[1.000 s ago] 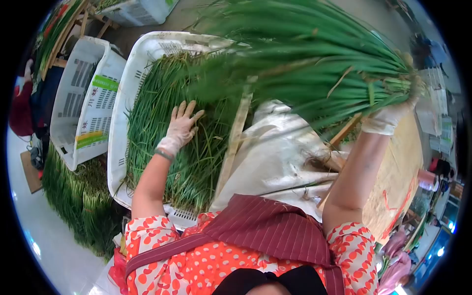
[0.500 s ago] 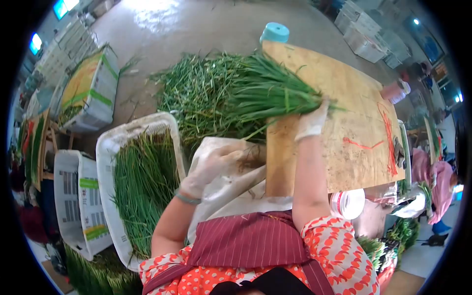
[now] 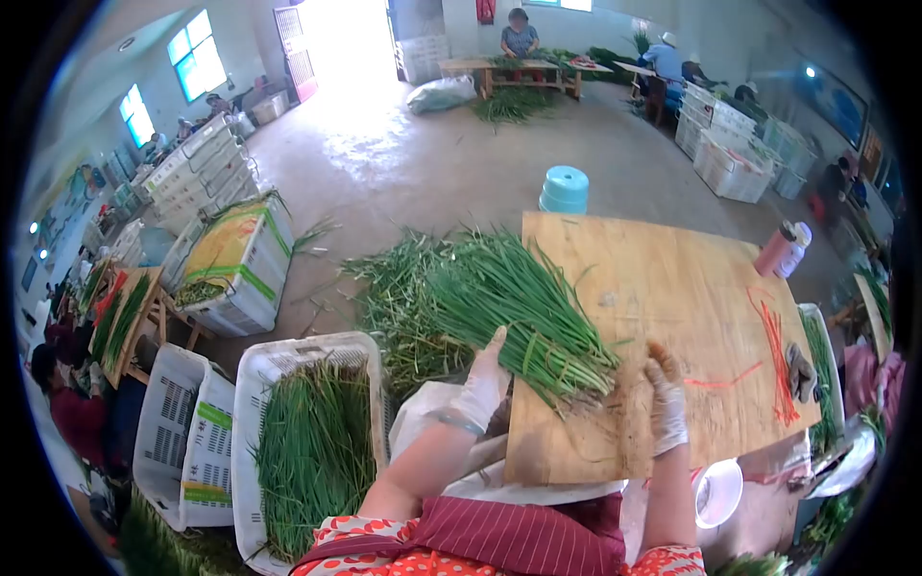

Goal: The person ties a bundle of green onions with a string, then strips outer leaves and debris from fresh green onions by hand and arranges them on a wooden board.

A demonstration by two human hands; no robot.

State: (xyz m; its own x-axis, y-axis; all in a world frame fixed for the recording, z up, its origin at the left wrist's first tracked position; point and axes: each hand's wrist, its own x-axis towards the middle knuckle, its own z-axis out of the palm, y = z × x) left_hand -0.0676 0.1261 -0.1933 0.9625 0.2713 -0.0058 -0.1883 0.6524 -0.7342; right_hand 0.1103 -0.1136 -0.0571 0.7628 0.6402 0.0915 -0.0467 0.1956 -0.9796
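Note:
A loose bundle of long green chives lies across the left edge of the wooden board, its pale root ends toward me. Against the bundle's near left side is my left hand, in a thin clear glove with fingers stretched upward. My right hand, gloved and dirty at the fingertips, rests at the board just right of the root ends. Its fingers are slightly bent and apart, with nothing in them. Dirt and trimmings lie between the right hand and the chives.
Left of me stands a white crate filled with chives. A heap of trimmings is beyond the board's left edge. Red ties, dark gloves and bottles sit at right. A blue stool stands behind.
The view has tilted up. The right hand has let go of the chives and moved right of their root ends. The left hand has come up to the bundle, which now lies on the board.

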